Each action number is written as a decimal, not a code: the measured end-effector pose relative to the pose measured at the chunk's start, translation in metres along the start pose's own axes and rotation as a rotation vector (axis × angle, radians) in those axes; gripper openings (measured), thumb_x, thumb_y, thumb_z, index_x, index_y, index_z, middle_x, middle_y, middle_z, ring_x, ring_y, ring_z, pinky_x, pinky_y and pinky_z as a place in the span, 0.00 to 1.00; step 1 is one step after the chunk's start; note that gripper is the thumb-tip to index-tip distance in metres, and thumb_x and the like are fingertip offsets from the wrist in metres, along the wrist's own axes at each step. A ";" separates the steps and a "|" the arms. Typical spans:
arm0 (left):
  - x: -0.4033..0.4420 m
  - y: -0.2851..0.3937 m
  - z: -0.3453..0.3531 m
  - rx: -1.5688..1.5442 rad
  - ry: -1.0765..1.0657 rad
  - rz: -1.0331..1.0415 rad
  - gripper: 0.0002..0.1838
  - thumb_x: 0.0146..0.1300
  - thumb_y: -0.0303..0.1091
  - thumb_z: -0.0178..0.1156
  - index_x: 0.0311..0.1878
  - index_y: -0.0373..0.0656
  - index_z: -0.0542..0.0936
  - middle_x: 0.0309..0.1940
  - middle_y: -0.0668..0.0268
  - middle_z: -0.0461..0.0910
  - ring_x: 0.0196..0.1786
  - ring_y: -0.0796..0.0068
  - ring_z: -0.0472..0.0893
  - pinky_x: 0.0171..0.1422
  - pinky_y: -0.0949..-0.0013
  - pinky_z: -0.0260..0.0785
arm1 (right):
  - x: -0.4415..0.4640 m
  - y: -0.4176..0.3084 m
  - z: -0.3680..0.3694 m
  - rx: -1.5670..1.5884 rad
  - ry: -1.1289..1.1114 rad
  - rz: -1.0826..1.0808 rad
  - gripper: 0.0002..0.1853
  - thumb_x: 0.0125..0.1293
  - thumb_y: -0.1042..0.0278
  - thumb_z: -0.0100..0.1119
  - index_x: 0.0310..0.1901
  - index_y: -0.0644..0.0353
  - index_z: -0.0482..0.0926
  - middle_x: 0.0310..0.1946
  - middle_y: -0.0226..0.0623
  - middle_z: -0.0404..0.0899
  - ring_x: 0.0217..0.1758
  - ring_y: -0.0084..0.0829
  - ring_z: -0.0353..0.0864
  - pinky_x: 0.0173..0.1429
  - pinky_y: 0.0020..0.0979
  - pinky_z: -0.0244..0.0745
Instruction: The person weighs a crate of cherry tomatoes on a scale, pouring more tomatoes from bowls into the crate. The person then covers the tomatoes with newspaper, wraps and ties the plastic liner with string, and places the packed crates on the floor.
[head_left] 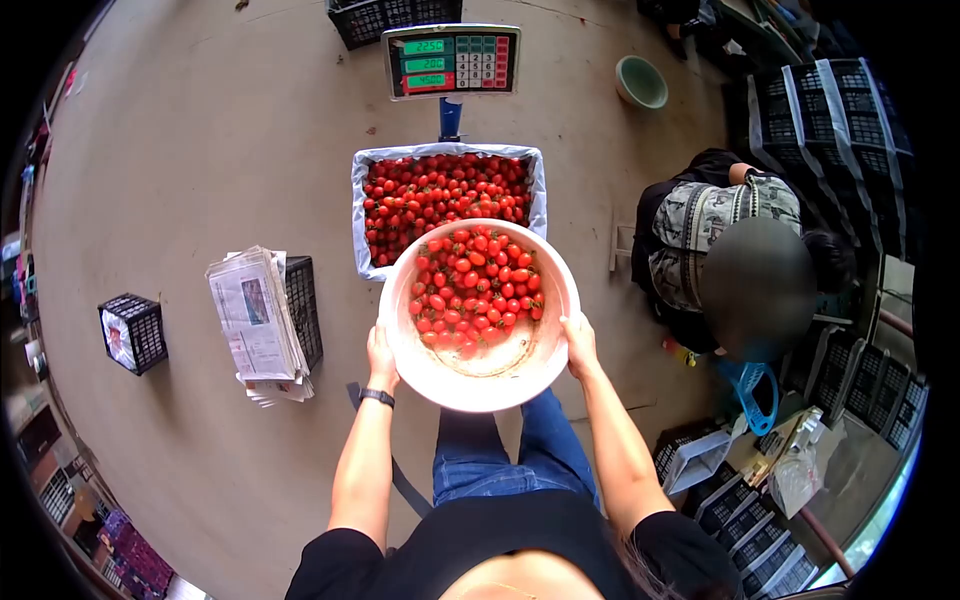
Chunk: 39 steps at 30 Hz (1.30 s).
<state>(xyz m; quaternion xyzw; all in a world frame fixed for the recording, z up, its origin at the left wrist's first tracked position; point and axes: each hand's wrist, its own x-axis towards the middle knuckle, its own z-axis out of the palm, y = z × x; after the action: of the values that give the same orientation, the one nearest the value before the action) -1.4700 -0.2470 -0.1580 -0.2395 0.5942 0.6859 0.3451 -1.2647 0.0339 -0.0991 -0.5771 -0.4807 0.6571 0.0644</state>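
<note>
A round pale pink basin (485, 398) is held out in front of me, with a heap of red cherry tomatoes (470, 285) toward its far side. My left hand (381, 355) grips the rim on the left, and a dark band circles that wrist. On the opposite side my right hand (580, 345) is closed on the rim. Just beyond, partly covered by the basin, stands a crate with a whitish liner (361, 215), full of more cherry tomatoes (440, 190). Behind the crate, a scale display (450, 65) with green lit digits rises on a blue post (449, 120).
Left of me, a stack of newspapers (255, 315) lies against a black crate (303, 310); a smaller black basket (135, 332) sits farther left. A person in a patterned vest (690, 215) crouches at right. Stacked crates (840, 120) and a green basin (641, 82) stand beyond.
</note>
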 end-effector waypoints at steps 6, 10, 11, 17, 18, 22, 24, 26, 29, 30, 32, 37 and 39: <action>0.037 -0.013 -0.005 0.135 0.009 -0.040 0.18 0.68 0.43 0.43 0.41 0.35 0.70 0.37 0.62 0.74 0.39 0.73 0.74 0.46 0.69 0.68 | 0.017 0.036 0.005 0.074 0.070 0.179 0.18 0.54 0.70 0.51 0.48 0.65 0.71 0.37 0.35 0.74 0.38 0.26 0.72 0.45 0.28 0.69; 0.041 -0.013 -0.009 0.213 0.037 -0.021 0.19 0.67 0.44 0.44 0.38 0.35 0.71 0.34 0.63 0.74 0.37 0.75 0.72 0.44 0.69 0.67 | 0.015 0.056 0.011 0.096 0.100 0.145 0.18 0.54 0.70 0.51 0.48 0.64 0.70 0.38 0.35 0.74 0.38 0.27 0.73 0.45 0.29 0.70; 0.041 -0.014 -0.010 0.218 0.041 -0.022 0.19 0.67 0.44 0.44 0.38 0.35 0.71 0.33 0.63 0.74 0.37 0.75 0.72 0.44 0.69 0.67 | 0.014 0.057 0.010 0.090 0.096 0.146 0.18 0.54 0.71 0.51 0.48 0.64 0.70 0.38 0.36 0.74 0.38 0.28 0.73 0.45 0.29 0.70; 0.017 -0.021 -0.021 0.216 0.031 -0.008 0.17 0.68 0.43 0.43 0.37 0.36 0.70 0.32 0.64 0.73 0.36 0.76 0.72 0.43 0.70 0.66 | -0.014 0.057 0.001 0.051 0.102 0.152 0.19 0.52 0.72 0.51 0.48 0.65 0.70 0.37 0.35 0.74 0.38 0.27 0.74 0.45 0.29 0.71; 0.009 -0.017 -0.020 0.232 0.030 -0.004 0.17 0.68 0.42 0.43 0.37 0.36 0.70 0.32 0.64 0.73 0.36 0.76 0.71 0.43 0.71 0.66 | -0.020 0.058 -0.002 0.056 0.111 0.150 0.19 0.52 0.72 0.51 0.48 0.65 0.70 0.37 0.35 0.74 0.38 0.27 0.74 0.44 0.29 0.71; -0.006 -0.010 -0.012 0.254 0.036 0.001 0.15 0.68 0.40 0.42 0.36 0.37 0.70 0.32 0.66 0.72 0.35 0.78 0.71 0.41 0.73 0.65 | -0.030 0.057 -0.013 0.049 0.119 0.144 0.18 0.52 0.72 0.52 0.47 0.64 0.71 0.37 0.34 0.75 0.38 0.26 0.74 0.43 0.28 0.71; -0.009 -0.010 -0.013 0.251 0.023 0.016 0.15 0.68 0.40 0.42 0.37 0.37 0.70 0.32 0.67 0.72 0.35 0.78 0.71 0.42 0.73 0.65 | -0.033 0.054 -0.014 0.057 0.128 0.130 0.19 0.51 0.72 0.52 0.47 0.64 0.71 0.37 0.34 0.75 0.37 0.26 0.74 0.44 0.28 0.71; -0.005 -0.015 -0.015 0.218 0.016 0.019 0.15 0.68 0.41 0.42 0.37 0.37 0.70 0.32 0.67 0.72 0.35 0.78 0.71 0.42 0.72 0.65 | -0.033 0.049 -0.013 0.069 0.133 0.110 0.20 0.50 0.73 0.51 0.48 0.65 0.71 0.38 0.36 0.75 0.38 0.27 0.74 0.44 0.28 0.70; -0.005 -0.011 -0.012 0.180 0.013 0.004 0.16 0.68 0.41 0.42 0.37 0.37 0.70 0.31 0.67 0.72 0.35 0.78 0.71 0.42 0.72 0.65 | -0.030 0.045 -0.014 0.055 0.134 0.101 0.21 0.50 0.74 0.51 0.49 0.66 0.71 0.39 0.37 0.75 0.39 0.27 0.74 0.45 0.28 0.70; -0.005 -0.011 -0.012 0.171 0.015 -0.005 0.16 0.68 0.41 0.42 0.37 0.37 0.70 0.31 0.67 0.72 0.35 0.78 0.70 0.42 0.72 0.65 | -0.030 0.042 -0.013 0.045 0.133 0.103 0.21 0.50 0.74 0.51 0.49 0.66 0.71 0.39 0.37 0.75 0.39 0.27 0.74 0.45 0.28 0.70; -0.003 -0.011 -0.014 0.203 0.019 0.020 0.16 0.68 0.42 0.43 0.37 0.37 0.70 0.31 0.67 0.72 0.35 0.78 0.70 0.42 0.72 0.65 | -0.033 0.037 -0.010 0.079 0.132 0.104 0.22 0.49 0.73 0.51 0.49 0.66 0.71 0.39 0.37 0.75 0.39 0.27 0.74 0.44 0.28 0.70; -0.004 -0.012 -0.017 0.264 0.017 0.034 0.15 0.66 0.42 0.46 0.36 0.38 0.70 0.30 0.68 0.72 0.34 0.79 0.70 0.41 0.74 0.65 | -0.035 0.035 -0.011 0.077 0.110 0.084 0.22 0.48 0.73 0.50 0.48 0.65 0.71 0.38 0.35 0.74 0.38 0.27 0.74 0.44 0.27 0.70; -0.005 -0.006 -0.016 0.313 0.005 0.022 0.14 0.64 0.43 0.51 0.36 0.39 0.70 0.31 0.67 0.73 0.34 0.79 0.72 0.41 0.73 0.67 | -0.034 0.030 -0.011 0.064 0.106 0.071 0.22 0.48 0.73 0.50 0.49 0.65 0.71 0.38 0.35 0.74 0.38 0.27 0.73 0.44 0.27 0.70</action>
<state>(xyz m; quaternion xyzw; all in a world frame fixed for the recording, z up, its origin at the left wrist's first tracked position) -1.4634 -0.2637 -0.1612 -0.1780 0.6973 0.5879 0.3694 -1.2299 0.0024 -0.0955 -0.6255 -0.4345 0.6425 0.0846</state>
